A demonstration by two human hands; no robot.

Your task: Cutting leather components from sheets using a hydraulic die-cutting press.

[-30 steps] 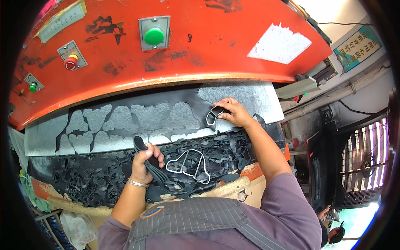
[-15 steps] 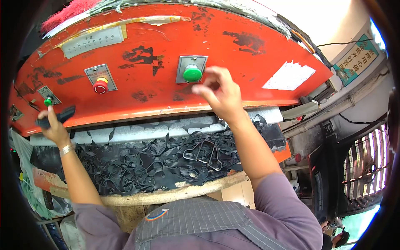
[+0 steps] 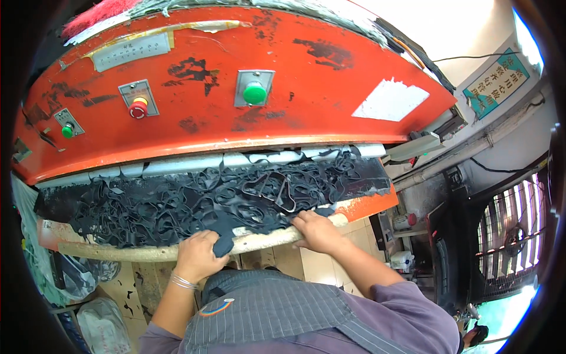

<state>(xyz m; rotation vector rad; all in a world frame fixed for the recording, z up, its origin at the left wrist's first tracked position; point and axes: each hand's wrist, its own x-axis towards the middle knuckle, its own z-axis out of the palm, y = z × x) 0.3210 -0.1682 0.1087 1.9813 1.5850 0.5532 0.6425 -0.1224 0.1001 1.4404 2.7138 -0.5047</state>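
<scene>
Nearest the camera, a grey pinstriped apron bib (image 3: 265, 307) with a small rainbow patch is lying over a purple sleeve (image 3: 401, 312).

The left hand (image 3: 196, 257), a thin metal bangle (image 3: 183, 282) at its wrist, is sitting at the near edge of the pale, worn wooden desk (image 3: 118, 253). Its fingers are curling together, clamped on a dark folded flap of black sheet material (image 3: 223, 243) that is hanging just over the edge.

The right hand (image 3: 315, 230) is resting further right on the same edge, palm down, fingers together and pressing on the near border of the sheet; whether they are pinching anything, I cannot tell.

The flap belongs to a wide black cut-out sheet of webbed scrap (image 3: 194, 203) that is lying flat across the desk, just beyond both sets of fingers and touching them. Its long axis is running left to right, rising slightly toward the right end.

A thin steel outline cutting die (image 3: 272, 190) is lying on top of the sheet, right of centre and just beyond the right hand, its long axis running left to right.

Behind, the red, scuffed press head (image 3: 306, 82) is overhanging the sheet, carrying a round green button (image 3: 254, 93), a red button (image 3: 138, 108) and a smaller green button (image 3: 68, 130) further left.

Far right, a barred window grille (image 3: 507, 236) is standing well apart.
</scene>
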